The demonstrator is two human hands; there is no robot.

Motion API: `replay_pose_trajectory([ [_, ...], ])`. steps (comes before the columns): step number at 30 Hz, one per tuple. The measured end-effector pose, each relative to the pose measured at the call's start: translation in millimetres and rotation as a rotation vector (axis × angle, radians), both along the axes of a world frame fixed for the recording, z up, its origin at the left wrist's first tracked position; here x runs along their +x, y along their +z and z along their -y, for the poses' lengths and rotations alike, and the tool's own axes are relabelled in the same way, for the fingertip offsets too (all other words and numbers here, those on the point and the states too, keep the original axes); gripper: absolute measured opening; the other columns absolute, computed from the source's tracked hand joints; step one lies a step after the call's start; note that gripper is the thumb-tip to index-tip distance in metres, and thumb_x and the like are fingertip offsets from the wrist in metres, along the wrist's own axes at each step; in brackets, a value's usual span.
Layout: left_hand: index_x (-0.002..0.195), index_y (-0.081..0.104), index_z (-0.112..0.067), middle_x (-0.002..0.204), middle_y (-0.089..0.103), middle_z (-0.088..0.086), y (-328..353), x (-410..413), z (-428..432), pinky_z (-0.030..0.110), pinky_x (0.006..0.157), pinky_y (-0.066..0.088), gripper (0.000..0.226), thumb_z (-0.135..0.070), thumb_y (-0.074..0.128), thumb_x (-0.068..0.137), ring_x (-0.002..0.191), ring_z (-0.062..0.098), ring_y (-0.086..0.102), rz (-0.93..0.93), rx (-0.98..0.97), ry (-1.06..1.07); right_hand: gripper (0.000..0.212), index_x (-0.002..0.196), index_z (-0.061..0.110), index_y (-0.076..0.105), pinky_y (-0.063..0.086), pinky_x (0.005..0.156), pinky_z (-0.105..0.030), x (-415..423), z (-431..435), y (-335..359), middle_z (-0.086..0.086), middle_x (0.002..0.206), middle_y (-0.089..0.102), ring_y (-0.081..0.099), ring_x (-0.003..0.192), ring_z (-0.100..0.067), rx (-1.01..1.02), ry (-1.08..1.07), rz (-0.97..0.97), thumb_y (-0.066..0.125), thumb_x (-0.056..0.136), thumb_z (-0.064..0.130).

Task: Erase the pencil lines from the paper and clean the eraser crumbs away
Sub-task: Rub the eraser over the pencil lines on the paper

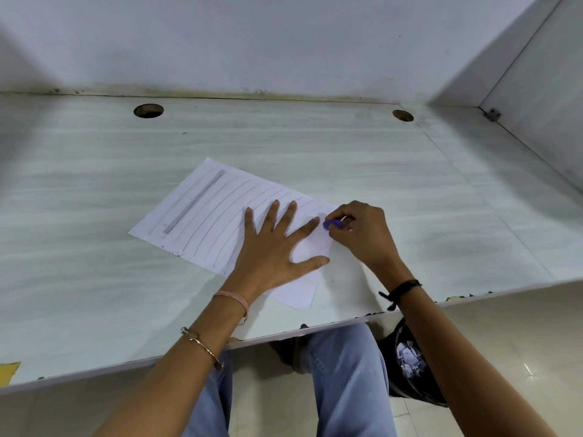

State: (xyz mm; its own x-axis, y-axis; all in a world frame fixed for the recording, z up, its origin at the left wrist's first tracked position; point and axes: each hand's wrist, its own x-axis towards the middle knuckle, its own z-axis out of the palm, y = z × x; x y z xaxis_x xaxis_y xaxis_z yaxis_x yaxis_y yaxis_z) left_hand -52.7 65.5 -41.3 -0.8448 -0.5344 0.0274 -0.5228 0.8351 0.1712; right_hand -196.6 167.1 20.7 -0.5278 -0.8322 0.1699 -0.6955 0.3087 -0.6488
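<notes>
Our desk (410,190) has two cable holes (148,110) at the back, and a dark bag (407,364) sits below its front edge. Our left hand (274,247) lies spread flat on the paper (202,209). Just beside its forefinger, our right hand (362,231) pinches the purple eraser (331,224) against the sheet.

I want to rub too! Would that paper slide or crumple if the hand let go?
The paper looks thin on a smooth desk, so it likely slides. Without the left hand pressing it, rubbing with the eraser might wrinkle it.
</notes>
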Motion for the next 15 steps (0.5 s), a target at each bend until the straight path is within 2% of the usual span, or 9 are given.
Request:
replay_pose_trajectory([
  [4, 0.149, -0.010, -0.052, 0.162, -0.019, -0.002, -1, 0, 0, 0.065, 0.113, -0.012, 0.087, -0.087, 0.005, 0.071, 0.149, 0.027, -0.019, 0.015, -0.017, -0.005, 0.017, 0.082, 0.011, 0.076, 0.044, 0.062, -0.015, 7, -2, 0, 0.000, 0.079, 0.066, 0.059, 0.065, -0.013, 0.075, 0.159, -0.033, 0.069, 0.071, 0.000],
  [7, 0.149, -0.009, -0.052, 0.163, -0.019, -0.003, -1, 0, 1, 0.064, 0.113, -0.013, 0.086, -0.088, 0.006, 0.073, 0.149, 0.027, -0.019, -0.001, 0.001, -0.005, 0.016, 0.083, 0.010, 0.075, 0.041, 0.059, -0.015, -1, 3, 2, 0.000, 0.080, 0.063, 0.056, 0.065, -0.013, 0.031, 0.015, -0.038, 0.069, 0.072, 0.000],
  [11, 0.150, -0.006, -0.052, 0.163, -0.017, -0.002, -2, 0, 0, 0.065, 0.113, -0.012, 0.087, -0.091, 0.009, 0.075, 0.149, 0.027, -0.018, -0.006, -0.012, -0.005, 0.016, 0.080, 0.012, 0.075, 0.041, 0.061, -0.010, 8, -1, 3, 0.005, 0.074, 0.063, 0.055, 0.062, -0.005, 0.111, 0.199, -0.030, 0.069, 0.070, 0.001],
  [15, 0.150, -0.009, -0.052, 0.163, -0.017, -0.002, -3, 0, 1, 0.065, 0.113, -0.011, 0.090, -0.090, -0.002, 0.068, 0.149, 0.027, -0.017, -0.016, -0.008, -0.006, 0.015, 0.082, 0.010, 0.075, 0.039, 0.058, -0.007, -4, 4, 2, 0.002, 0.077, 0.062, 0.054, 0.061, -0.005, 0.038, 0.019, -0.011, 0.069, 0.072, 0.000],
])
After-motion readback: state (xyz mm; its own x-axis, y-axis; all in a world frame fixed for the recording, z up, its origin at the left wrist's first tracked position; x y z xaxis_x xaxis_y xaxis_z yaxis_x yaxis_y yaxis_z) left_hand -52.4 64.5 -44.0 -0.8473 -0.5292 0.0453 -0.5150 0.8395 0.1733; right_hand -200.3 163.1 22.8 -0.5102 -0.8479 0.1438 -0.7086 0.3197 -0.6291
